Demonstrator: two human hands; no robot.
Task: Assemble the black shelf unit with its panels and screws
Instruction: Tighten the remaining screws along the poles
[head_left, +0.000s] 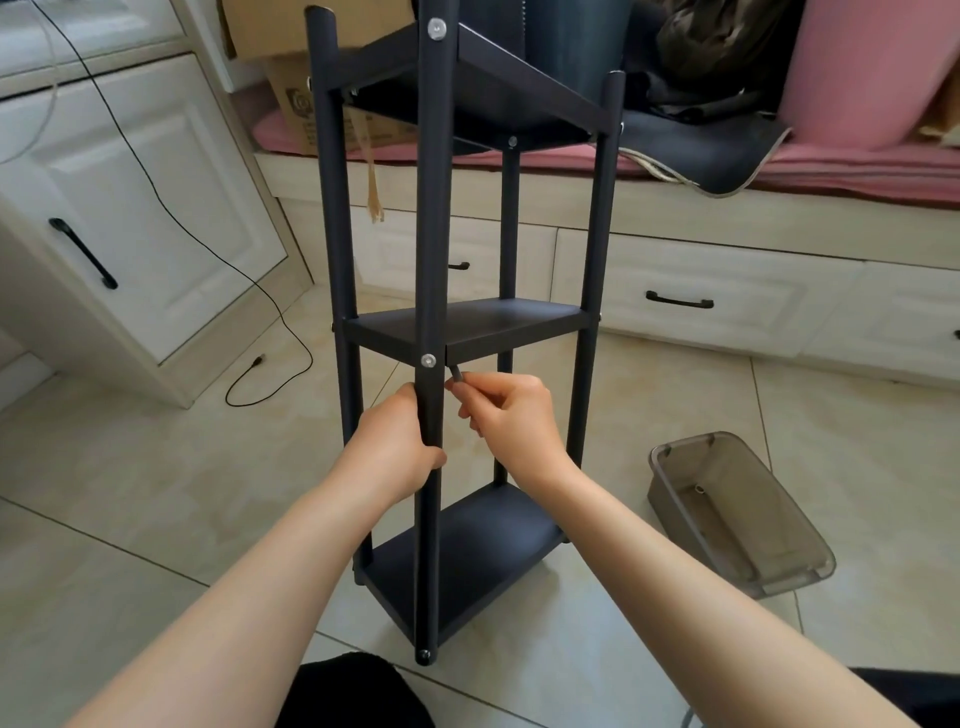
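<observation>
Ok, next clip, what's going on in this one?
A person is putting together a black shelf unit that stands upright on the tiled floor. The left hand grips the front post just below the middle shelf. The right hand pinches a small dark tool, probably a hex key, right beside that post under the shelf's edge. All three shelves are in place, with screws showing on the front post. A clear plastic tray sits on the floor to the right.
</observation>
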